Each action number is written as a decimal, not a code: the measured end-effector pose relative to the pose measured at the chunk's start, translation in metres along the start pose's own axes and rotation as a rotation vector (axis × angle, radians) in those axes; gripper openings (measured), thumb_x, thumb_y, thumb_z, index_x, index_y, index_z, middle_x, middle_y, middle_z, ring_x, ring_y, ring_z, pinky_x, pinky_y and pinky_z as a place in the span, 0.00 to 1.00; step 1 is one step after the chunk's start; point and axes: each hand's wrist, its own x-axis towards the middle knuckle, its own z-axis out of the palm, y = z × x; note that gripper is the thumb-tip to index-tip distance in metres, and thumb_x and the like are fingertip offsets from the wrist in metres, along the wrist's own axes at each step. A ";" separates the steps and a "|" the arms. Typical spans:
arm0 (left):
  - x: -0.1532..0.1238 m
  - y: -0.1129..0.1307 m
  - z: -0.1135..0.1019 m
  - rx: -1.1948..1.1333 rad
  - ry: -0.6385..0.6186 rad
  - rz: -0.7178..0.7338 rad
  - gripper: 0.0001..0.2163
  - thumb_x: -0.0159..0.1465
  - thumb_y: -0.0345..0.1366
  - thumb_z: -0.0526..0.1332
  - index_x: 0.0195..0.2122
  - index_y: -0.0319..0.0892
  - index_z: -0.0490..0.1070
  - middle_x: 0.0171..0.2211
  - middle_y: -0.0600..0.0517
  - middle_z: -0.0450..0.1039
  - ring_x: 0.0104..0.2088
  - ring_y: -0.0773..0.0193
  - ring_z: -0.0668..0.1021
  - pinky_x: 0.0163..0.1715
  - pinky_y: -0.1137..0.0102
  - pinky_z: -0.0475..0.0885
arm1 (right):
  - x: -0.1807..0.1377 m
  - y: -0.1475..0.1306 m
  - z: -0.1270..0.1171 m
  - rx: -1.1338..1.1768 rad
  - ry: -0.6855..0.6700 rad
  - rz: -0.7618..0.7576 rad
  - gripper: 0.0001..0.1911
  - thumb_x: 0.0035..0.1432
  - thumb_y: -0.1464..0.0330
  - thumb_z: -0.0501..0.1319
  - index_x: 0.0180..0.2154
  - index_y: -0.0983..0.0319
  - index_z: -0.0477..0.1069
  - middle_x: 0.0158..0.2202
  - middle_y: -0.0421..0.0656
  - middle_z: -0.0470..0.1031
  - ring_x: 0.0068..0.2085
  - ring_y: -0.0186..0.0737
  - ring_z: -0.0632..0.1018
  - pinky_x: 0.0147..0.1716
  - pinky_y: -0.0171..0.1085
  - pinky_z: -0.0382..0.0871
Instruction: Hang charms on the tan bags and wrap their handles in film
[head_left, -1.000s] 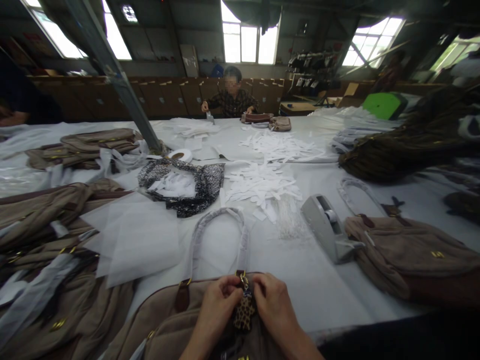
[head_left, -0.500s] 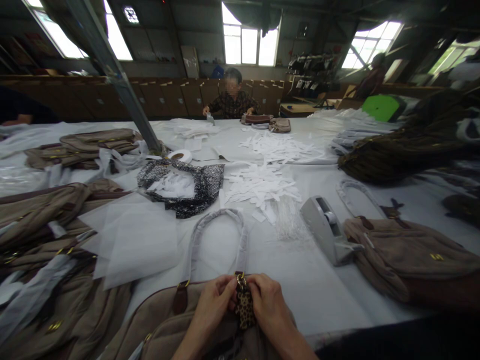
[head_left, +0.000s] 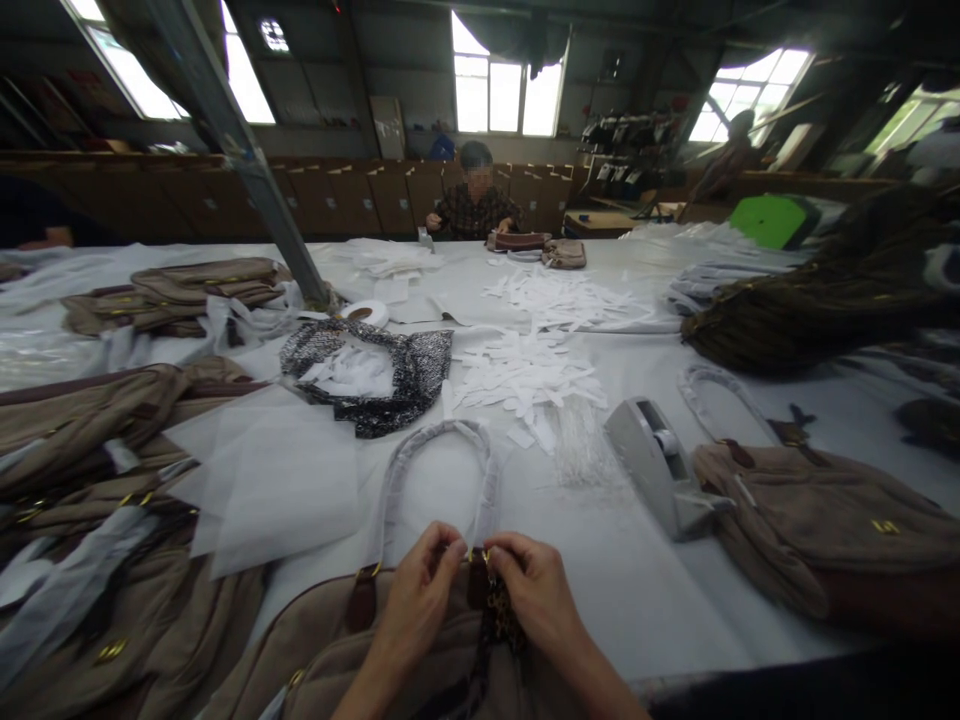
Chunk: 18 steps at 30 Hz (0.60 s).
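Observation:
A taupe handbag (head_left: 322,640) with brown leather tabs lies right in front of me, its wrapped handle (head_left: 390,490) standing up in a loop on the far side. My right hand (head_left: 538,595) pinches the gold clasp of a leopard-print charm (head_left: 504,612), which hangs partly behind the fingers. My left hand (head_left: 421,590) is closed in a pinch beside the gold ring at the handle's right base; whatever its fingertips hold is hidden. Both hands rest close together over the bag's top edge.
Translucent sheets (head_left: 277,490) and stacked handbags (head_left: 82,430) lie to the left. A grey tape dispenser (head_left: 660,470) and another handbag (head_left: 817,520) are on the right. White paper strips (head_left: 532,370) spread ahead, near a metal post (head_left: 255,170). A person (head_left: 478,200) sits across the table.
Both hands have moved slightly up toward the handle's base. The charm has shifted right and turned, now more covered by my right hand. A gap shows between the two hands' fingertips.

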 end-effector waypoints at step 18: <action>0.010 0.008 0.002 -0.049 -0.114 0.067 0.11 0.62 0.44 0.53 0.29 0.42 0.65 0.25 0.56 0.64 0.28 0.66 0.67 0.28 0.74 0.62 | 0.009 -0.012 0.002 0.074 -0.140 0.021 0.14 0.55 0.59 0.59 0.30 0.65 0.71 0.25 0.39 0.70 0.27 0.32 0.68 0.28 0.31 0.61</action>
